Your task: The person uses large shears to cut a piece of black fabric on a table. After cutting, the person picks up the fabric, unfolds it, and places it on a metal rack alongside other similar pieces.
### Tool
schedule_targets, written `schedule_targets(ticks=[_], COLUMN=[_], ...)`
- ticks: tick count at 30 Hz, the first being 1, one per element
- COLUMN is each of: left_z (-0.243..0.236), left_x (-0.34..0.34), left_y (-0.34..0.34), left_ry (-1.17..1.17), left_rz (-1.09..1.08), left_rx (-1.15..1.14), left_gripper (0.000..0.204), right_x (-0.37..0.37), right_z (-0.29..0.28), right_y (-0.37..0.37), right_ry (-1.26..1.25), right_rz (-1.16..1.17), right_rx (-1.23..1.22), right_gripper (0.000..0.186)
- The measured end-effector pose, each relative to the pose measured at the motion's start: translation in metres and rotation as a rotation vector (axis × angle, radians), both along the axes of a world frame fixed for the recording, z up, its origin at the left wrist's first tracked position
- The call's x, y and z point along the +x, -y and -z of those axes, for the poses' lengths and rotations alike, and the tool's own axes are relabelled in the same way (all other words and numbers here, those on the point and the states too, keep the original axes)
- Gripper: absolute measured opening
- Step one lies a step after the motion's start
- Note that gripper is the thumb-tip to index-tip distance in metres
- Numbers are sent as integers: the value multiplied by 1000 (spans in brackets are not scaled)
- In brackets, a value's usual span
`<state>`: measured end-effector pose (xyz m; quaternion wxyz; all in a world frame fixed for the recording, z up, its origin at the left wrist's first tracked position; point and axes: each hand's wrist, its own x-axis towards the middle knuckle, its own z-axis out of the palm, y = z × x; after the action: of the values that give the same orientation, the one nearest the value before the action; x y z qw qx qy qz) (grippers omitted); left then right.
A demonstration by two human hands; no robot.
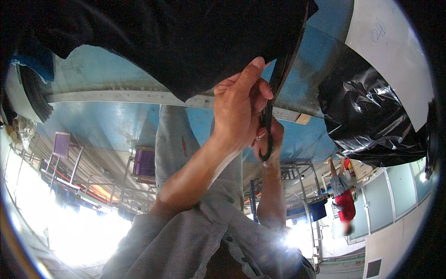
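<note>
A large piece of black cloth [153, 42] spreads over the blue table [134, 67], and one corner hangs over its near edge. My left hand [237, 104] is closed on the cloth's near right edge, thumb on top and fingers curled under. Just right of and below it, my right hand [277, 137] grips what look like black scissors [266, 139], with a curved handle end showing. Their dark blades point away from me along the cloth's right edge. My left hand partly hides the right fingers, and the blade tips blend into the dark cloth.
Black plastic sheeting [367, 116] lies at the right, beside a white sheet [390, 51] with a pen mark. A stack of dark layers [35, 93] sits at the left edge. A person in a red top [344, 204] is in the background, near metal racks [304, 195].
</note>
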<state>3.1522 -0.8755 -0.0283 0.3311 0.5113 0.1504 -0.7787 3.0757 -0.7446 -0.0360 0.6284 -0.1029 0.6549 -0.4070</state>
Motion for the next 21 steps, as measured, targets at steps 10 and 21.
schedule_targets(ticks=[10, 21], left_z=[-5, -3], left_x=[6, 13], left_y=[7, 19], left_ry=[-106, -299], left_rz=[30, -11], left_rx=[15, 133], left_gripper=[33, 30], right_x=[10, 18], right_z=[-3, 3], right_y=[8, 5], right_ry=[-5, 88], right_rz=[31, 119], right_rx=[-40, -70], right_gripper=[61, 55])
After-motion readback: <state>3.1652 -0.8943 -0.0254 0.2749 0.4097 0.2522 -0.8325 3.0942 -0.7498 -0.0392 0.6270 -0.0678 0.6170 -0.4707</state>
